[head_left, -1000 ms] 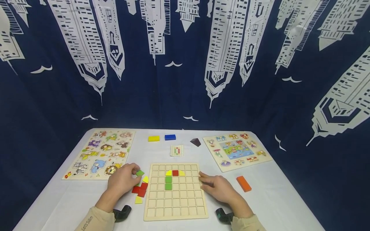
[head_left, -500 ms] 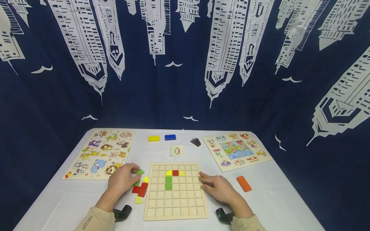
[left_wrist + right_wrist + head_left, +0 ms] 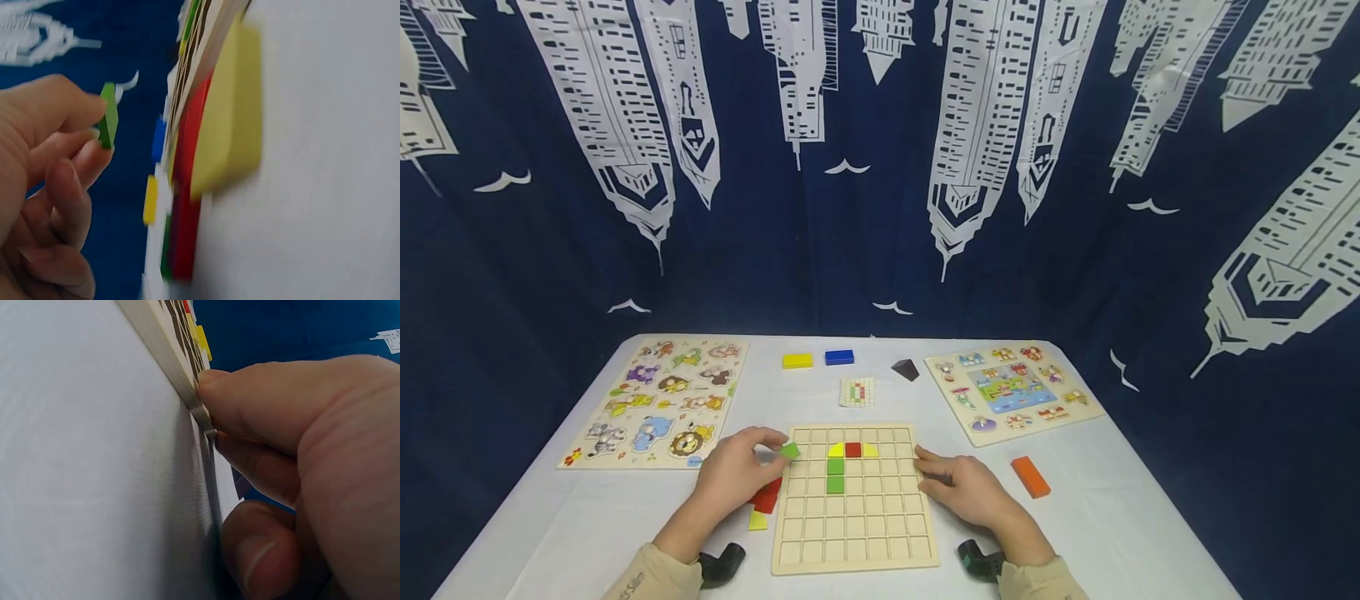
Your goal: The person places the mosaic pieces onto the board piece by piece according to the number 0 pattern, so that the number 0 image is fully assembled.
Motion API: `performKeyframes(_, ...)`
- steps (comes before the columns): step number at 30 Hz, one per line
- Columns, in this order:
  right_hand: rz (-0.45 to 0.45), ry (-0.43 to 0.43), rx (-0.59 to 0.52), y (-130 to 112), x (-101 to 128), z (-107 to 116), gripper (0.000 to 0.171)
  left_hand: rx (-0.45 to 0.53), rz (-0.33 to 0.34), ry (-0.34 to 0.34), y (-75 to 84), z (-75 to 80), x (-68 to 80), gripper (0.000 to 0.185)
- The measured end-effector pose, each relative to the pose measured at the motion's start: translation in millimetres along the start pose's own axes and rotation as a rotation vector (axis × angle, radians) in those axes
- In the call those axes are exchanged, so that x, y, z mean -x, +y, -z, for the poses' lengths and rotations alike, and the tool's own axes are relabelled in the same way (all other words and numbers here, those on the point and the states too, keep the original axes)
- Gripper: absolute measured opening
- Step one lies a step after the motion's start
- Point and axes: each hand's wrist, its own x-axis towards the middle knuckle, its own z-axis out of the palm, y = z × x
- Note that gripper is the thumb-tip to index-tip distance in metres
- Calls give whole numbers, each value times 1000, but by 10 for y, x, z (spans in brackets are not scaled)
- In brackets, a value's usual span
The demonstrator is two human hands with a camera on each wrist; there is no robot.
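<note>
My left hand (image 3: 739, 472) pinches a green square tile (image 3: 790, 451) between thumb and fingertips, over the left edge of a wooden grid board (image 3: 857, 550). In the left wrist view, that tile (image 3: 109, 116) is tilted on edge and clear of the table. The fingertips of my right hand (image 3: 962, 483) rest against the board's right edge; in the right wrist view they touch its rim (image 3: 181, 381). Two yellow curved tiles flank a red square tile (image 3: 853, 450) on the board, with two green squares (image 3: 836, 476) below in a column.
Red tiles (image 3: 766, 497) and a yellow tile (image 3: 758, 521) lie left of the board, partly hidden by the left hand. Behind it is a pattern card (image 3: 857, 392). Picture puzzles (image 3: 655, 400) (image 3: 1015, 392) stand at both sides; an orange block (image 3: 1031, 477) lies right.
My left hand has moved right with the green tile, from above the loose tiles to the board's left edge. The right hand has stayed at the board's right edge.
</note>
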Motion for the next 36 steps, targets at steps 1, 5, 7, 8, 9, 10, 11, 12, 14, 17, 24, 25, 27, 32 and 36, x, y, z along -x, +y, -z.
performKeyframes(1, 1, 0, 1, 0, -2, -1, 38, 16, -11, -23, 42, -19, 30, 29)
performKeyframes(5, 10, 0, 14, -1, -13, -5, 38, 10, -122, -92, 168, -126, 142, 25)
performKeyframes(7, 13, -1, 18, -2, -18, -3, 38, 1, -199, -126, 202, -181, 195, 24)
performKeyframes(8, 14, -2, 21, -1, -19, -3, 38, -1, -234, -142, 211, -207, 215, 24)
performKeyframes(9, 14, -2, 24, -1, -20, -3, 38, -1, -267, -160, 216, -233, 234, 24)
performKeyframes(10, 13, -2, 28, -2, -21, -2, 38, 3, -296, -177, 219, -255, 248, 23)
performKeyframes(11, 12, -3, 30, -3, -21, 0, 38, 4, -319, -192, 219, -277, 258, 22)
performKeyframes(12, 10, -3, 30, -5, -21, 2, 38, 6, -337, -208, 217, -294, 263, 21)
performKeyframes(14, 7, -3, 30, -10, -20, 6, 38, -2, -371, -231, 208, -324, 264, 18)
performKeyframes(17, 6, -3, 23, -18, -13, 10, 38, -16, -414, -249, 192, -352, 260, 14)
performKeyframes(24, -2, 1, 15, -6, 0, 1, 37, 49, -454, -245, 180, -397, 268, 11)
performKeyframes(25, -4, 2, 14, -7, 2, 1, 37, 58, -451, -240, 180, -403, 267, 11)
performKeyframes(27, -5, 4, 8, -12, 6, 1, 37, 67, -439, -232, 180, -409, 265, 10)
performKeyframes(32, 1, 6, 11, -21, 9, -1, 37, 68, -412, -217, 171, -417, 263, 9)
performKeyframes(36, -2, 4, 15, -16, 5, -6, 37, 58, -413, -227, 171, -416, 266, 8)
